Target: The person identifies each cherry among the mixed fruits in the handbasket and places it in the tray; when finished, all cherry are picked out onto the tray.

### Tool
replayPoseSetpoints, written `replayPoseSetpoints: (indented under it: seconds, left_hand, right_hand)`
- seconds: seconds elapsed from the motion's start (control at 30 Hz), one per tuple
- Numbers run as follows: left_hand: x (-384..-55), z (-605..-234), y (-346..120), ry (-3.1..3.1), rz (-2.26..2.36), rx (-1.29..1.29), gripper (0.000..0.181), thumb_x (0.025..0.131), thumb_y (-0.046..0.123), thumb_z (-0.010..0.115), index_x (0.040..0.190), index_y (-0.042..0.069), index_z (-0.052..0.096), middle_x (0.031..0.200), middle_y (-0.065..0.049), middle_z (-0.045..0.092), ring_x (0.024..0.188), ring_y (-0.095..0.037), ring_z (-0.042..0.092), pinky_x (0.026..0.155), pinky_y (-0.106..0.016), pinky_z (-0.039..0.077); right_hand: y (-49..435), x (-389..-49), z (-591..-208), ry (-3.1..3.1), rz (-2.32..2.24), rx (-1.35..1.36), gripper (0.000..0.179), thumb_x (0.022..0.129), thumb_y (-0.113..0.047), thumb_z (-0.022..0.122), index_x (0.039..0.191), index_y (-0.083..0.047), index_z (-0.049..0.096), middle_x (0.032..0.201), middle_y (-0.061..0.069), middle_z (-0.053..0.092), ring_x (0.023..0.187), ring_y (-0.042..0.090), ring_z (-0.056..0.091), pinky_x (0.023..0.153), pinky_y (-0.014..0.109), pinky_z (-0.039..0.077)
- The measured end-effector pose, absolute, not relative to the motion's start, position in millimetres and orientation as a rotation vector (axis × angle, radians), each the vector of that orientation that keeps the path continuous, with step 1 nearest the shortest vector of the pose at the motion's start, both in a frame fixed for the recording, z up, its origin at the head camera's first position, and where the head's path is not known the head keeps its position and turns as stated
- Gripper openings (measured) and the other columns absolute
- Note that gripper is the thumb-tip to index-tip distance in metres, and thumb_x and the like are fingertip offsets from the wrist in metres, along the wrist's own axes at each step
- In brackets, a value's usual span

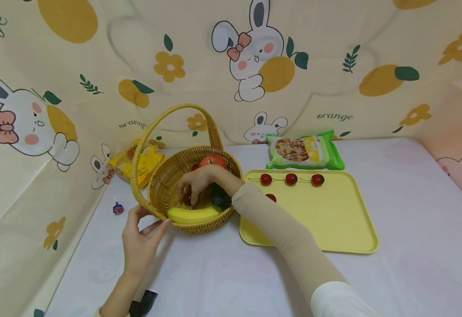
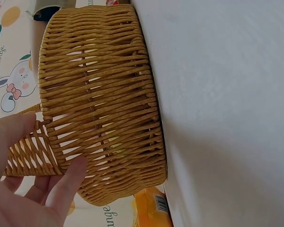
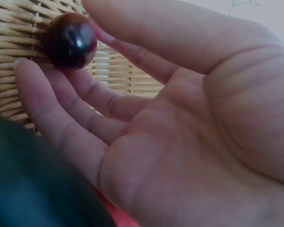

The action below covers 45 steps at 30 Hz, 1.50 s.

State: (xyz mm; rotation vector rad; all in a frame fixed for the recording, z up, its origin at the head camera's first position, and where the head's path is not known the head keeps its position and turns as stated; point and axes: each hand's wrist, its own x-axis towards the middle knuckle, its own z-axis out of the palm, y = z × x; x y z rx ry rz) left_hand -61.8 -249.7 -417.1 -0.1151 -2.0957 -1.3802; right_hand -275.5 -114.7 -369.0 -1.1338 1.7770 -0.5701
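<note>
A wicker basket (image 1: 203,226) with a tall handle (image 1: 187,105) stands left of the middle of the table. Where that handle meets the near left rim, my left hand (image 1: 140,246) grips it between thumb and fingers. Inside the basket, my right hand (image 1: 201,178) pinches a dark red cherry (image 3: 72,41) near the woven wall. A banana (image 1: 193,215) lies along the near side. Around the right hand are a dark, blackish-green rounded fruit (image 1: 220,197), a larger red fruit (image 1: 213,160) and a small red one (image 1: 194,167), partly covered.
Right of the basket, a yellow tray (image 1: 314,224) carries several cherries (image 1: 291,178), one partly behind the right sleeve. Behind it lies a green snack bag (image 1: 304,151). A yellow bag (image 1: 148,163) and a wrapped candy (image 1: 118,208) are left; a black object (image 1: 145,301) is by the left wrist.
</note>
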Motion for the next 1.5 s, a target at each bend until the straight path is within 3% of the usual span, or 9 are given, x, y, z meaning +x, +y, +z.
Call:
replayPoseSetpoints:
  seconds: [0.3,0.47,0.6,0.7,0.87,1.2,1.5]
  left_hand:
    - [-63,-423,-252,-2.098,-1.394,-0.096,0.061,0.072,-0.022,0.077,0.125,-0.013,0.049,0.116,-0.003,0.054,0.108,-0.023,0.056,0.078,-0.021,0.061]
    - [-62,-421,-251,-2.094,-1.402,-0.101,0.061,0.073,-0.021,0.077,0.126,-0.013,0.048,0.117,-0.004,0.054,0.108,-0.023,0.056,0.079,-0.021,0.061]
    - [-62,-422,-252,-2.089,-1.409,-0.104,0.061,0.073,-0.020,0.077,0.127,-0.013,0.048,0.118,-0.007,0.054,0.108,-0.025,0.056,0.079,-0.022,0.062]
    - [-62,-422,-253,-2.086,-1.401,-0.112,0.061,0.073,-0.021,0.077,0.126,-0.013,0.048,0.118,-0.008,0.054,0.108,-0.026,0.056,0.079,-0.022,0.062]
    - [-63,-421,-252,-2.085,-1.380,-0.128,0.061,0.073,-0.021,0.077,0.126,-0.013,0.048,0.118,-0.009,0.054,0.108,-0.025,0.056,0.079,-0.021,0.062]
    - [-62,-419,-249,-2.086,-1.384,-0.122,0.059,0.074,-0.021,0.077,0.125,-0.014,0.048,0.117,-0.002,0.054,0.107,-0.024,0.056,0.078,-0.021,0.062]
    - [-62,-418,-248,-2.083,-1.384,-0.126,0.060,0.074,-0.022,0.076,0.125,-0.015,0.047,0.117,-0.007,0.054,0.108,-0.022,0.056,0.078,-0.021,0.061]
  right_hand:
    - [-117,-278,-376,1.734,-0.573,-1.222,0.026,0.086,0.012,0.069,0.111,0.003,0.068,0.099,0.007,0.063,0.084,0.014,0.055,0.063,0.026,0.054]
    - [-114,-278,-364,1.724,-0.716,-1.339,0.025,0.087,0.008,0.071,0.112,0.005,0.068,0.103,0.009,0.065,0.090,0.017,0.057,0.068,0.026,0.055]
    - [-101,-274,-342,1.725,-0.867,-1.469,0.026,0.087,0.005,0.073,0.112,0.000,0.068,0.105,0.009,0.067,0.096,0.019,0.060,0.079,0.027,0.057]
    - [-77,-270,-321,1.773,-0.963,-1.547,0.027,0.087,0.001,0.075,0.113,-0.003,0.068,0.106,0.006,0.067,0.096,0.019,0.059,0.084,0.028,0.056]
    - [-11,-265,-313,1.858,-1.076,-1.531,0.029,0.087,0.003,0.072,0.114,-0.002,0.065,0.109,0.006,0.062,0.095,0.021,0.054,0.083,0.031,0.056]
    - [128,-256,-367,2.067,-1.067,-1.165,0.029,0.084,0.009,0.070,0.111,0.002,0.065,0.107,0.010,0.063,0.098,0.025,0.061,0.084,0.031,0.060]
    - [173,-243,-394,2.248,-0.999,-1.036,0.029,0.078,0.010,0.075,0.104,0.000,0.067,0.101,0.007,0.061,0.093,0.025,0.057,0.077,0.031,0.059]
